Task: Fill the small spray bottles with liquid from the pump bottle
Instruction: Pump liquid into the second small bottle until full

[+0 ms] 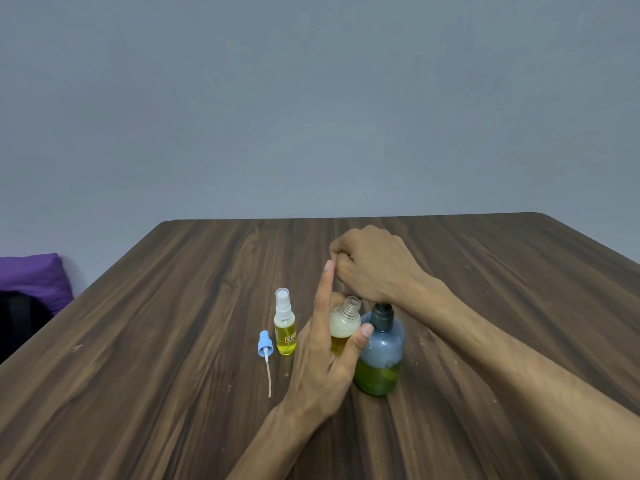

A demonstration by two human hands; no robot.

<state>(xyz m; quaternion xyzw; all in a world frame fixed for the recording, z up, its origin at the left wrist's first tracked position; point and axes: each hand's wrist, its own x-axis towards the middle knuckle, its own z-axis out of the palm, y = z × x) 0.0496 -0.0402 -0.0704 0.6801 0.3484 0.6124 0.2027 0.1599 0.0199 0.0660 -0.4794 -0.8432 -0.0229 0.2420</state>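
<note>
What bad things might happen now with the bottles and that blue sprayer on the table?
1. The small open clear bottle with yellow liquid, held by the left hand, could miss the pump's stream and spill onto the brown wooden table.
2. The right hand pressing on the large blue-grey pump bottle with green liquid might tip it.
3. The loose blue spray cap with its white tube could get knocked away.

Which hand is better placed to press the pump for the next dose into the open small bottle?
The right hand. It is curled over the pump bottle top, apparently on the pump head. The left hand grips the open spray bottle beside it, so it should probably just steady that.
</note>
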